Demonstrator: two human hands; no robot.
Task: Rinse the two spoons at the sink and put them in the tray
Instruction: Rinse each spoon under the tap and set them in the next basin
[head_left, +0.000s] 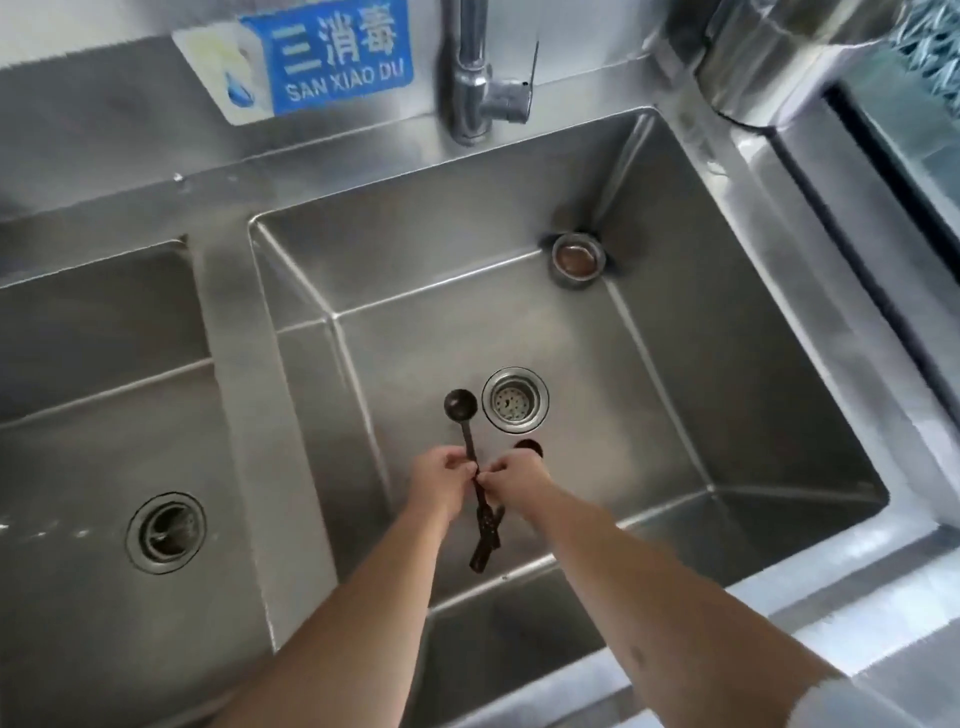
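Over the right sink basin (727, 415), left hand (441, 480) and right hand (522, 480) pinch two black spoons (470, 447) by their handles; hold the bowls under the faucet (470, 73), no water visible.

basin floor (597, 395) bare around hands (483, 483), faucet (470, 78) at the back rim, overflow cup (577, 258) in far corner

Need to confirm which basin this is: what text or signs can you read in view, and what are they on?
"三消毒" in white characters on the blue sign, stuck to the steel backsplash left of the faucet.
"SAN XIAO DU" beneath it, same sign.
The sign's white left part shows a small picture, too blurred to read.
No other text is visible.
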